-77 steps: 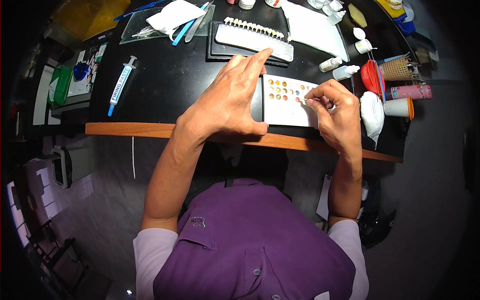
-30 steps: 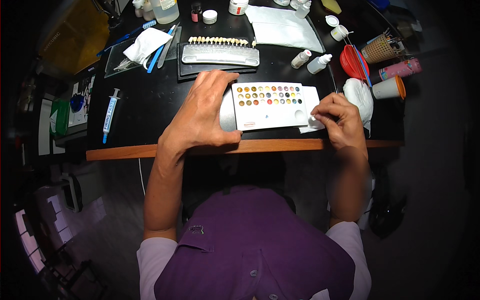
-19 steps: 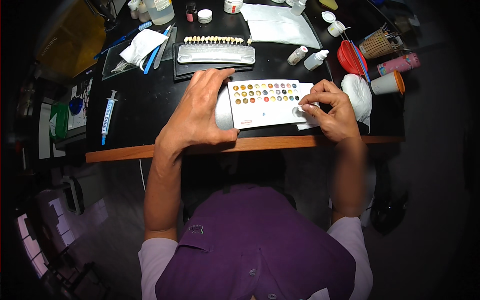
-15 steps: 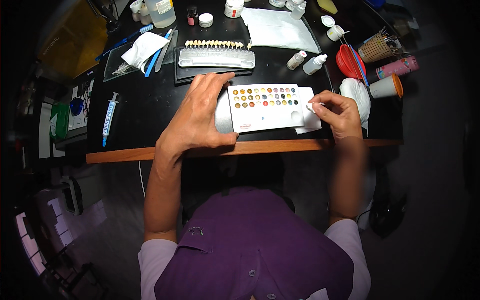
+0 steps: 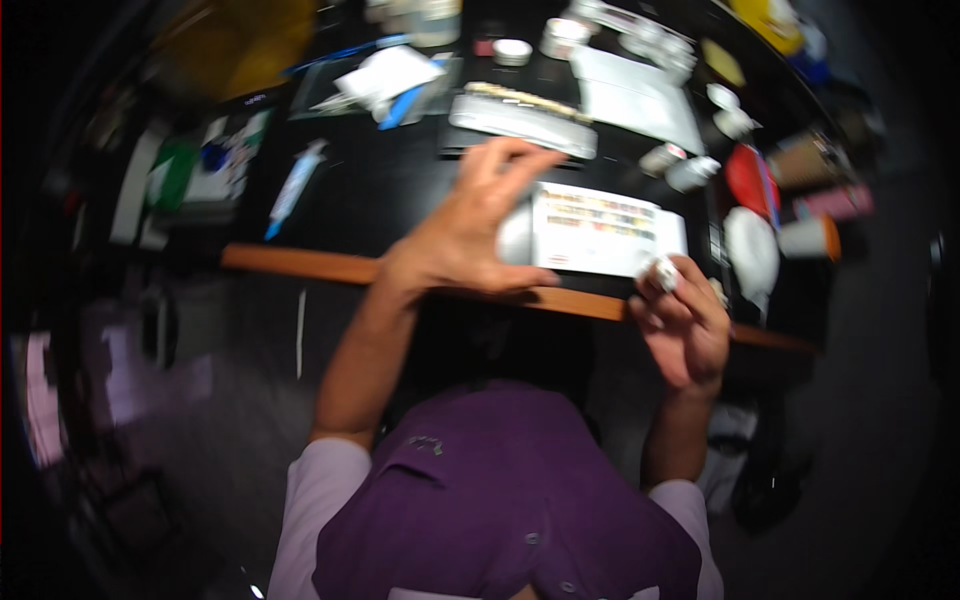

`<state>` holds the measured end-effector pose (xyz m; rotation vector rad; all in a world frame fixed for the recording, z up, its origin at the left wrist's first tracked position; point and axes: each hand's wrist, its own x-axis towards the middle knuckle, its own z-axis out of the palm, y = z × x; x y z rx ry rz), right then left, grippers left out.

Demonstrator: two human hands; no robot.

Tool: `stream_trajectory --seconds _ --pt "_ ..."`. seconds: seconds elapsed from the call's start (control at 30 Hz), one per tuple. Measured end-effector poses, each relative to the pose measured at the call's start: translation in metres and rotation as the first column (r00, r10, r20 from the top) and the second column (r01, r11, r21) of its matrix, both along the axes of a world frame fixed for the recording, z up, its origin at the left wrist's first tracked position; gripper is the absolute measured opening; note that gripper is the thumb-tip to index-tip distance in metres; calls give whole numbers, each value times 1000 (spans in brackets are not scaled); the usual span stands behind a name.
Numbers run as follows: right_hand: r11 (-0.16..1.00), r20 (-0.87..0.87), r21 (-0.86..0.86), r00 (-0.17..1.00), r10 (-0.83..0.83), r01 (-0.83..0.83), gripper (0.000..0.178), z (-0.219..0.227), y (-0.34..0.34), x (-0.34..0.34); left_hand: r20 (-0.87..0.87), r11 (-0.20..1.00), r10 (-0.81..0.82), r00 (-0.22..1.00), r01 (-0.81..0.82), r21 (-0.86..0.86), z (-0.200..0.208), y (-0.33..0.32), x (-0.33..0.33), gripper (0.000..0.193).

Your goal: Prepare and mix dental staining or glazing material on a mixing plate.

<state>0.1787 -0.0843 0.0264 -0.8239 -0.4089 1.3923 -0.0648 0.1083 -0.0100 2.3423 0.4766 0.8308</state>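
A white palette (image 5: pixel 594 243) with rows of small coloured wells lies by the table's front edge. My left hand (image 5: pixel 475 225) is at its left end, thumb and fingers spread wide apart. The thumb tip is by the palette's near edge and the fingertips are beyond its far edge. A silvery-grey surface (image 5: pixel 514 238) shows between that hand and the palette. My right hand (image 5: pixel 690 325), palm turned up, is off the palette's near right corner. Its thumb and fingers close on a small white piece (image 5: pixel 664 272), too blurred to name. A white sheet (image 5: pixel 672 232) sticks out past the palette's right side.
Beyond the palette stands a tooth shade guide (image 5: pixel 520 124). Two small bottles (image 5: pixel 690 174) are at its right. Further right are a red bowl (image 5: pixel 748 180), a white cloth (image 5: pixel 750 250) and a cup (image 5: pixel 808 238). A syringe (image 5: pixel 296 190) lies at the left; a white tissue (image 5: pixel 390 75) lies behind.
My right hand has drawn back toward me from the palette's right side and turned palm up, the white piece still in its fingers. The whole view has shifted and blurred.
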Motion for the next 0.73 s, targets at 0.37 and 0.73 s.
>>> stream_trajectory --seconds 0.37,0.73 --pt "987 238 39 961 141 -154 13 -49 18 -173 484 711 490 725 -12 -703 -18 -125 -99 35" --pt "705 551 -179 524 650 -686 48 -102 44 -271 212 256 948 239 -172 -951 -143 -164 -272 13"
